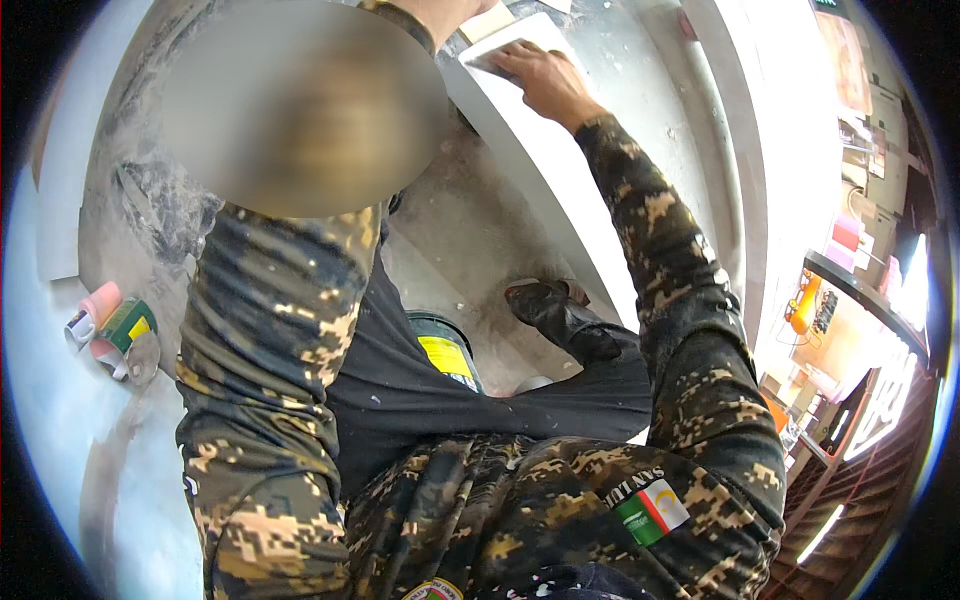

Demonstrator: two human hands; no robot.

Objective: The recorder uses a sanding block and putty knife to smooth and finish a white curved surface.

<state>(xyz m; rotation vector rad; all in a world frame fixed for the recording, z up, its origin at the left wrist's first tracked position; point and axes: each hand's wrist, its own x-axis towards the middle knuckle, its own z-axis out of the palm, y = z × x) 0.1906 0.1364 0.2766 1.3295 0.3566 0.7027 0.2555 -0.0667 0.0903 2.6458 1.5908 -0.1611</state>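
Observation:
My right hand (pixel 550 82) lies on the end of a long white panel (pixel 575 190), its fingers stretched out over the surface. A thin grey patch shows under the fingertips; whether it is a sheet or a shadow is unclear. At the top edge my left hand (pixel 445 14) is only partly in view, and its fingers are cut off. A dark band circles that wrist. Close to it, a small pale yellow piece (pixel 487 22) sits by the panel's end. A blurred oval covers much of my left forearm.
Between my legs stands a dark green bucket (pixel 440 345) with a yellow label. A pink container (pixel 101 299) and a green can (pixel 126 325) lie to the left. A dusty grey floor (pixel 445 210) stretches beneath. Far right, an orange object (pixel 803 303) rests among cluttered benches.

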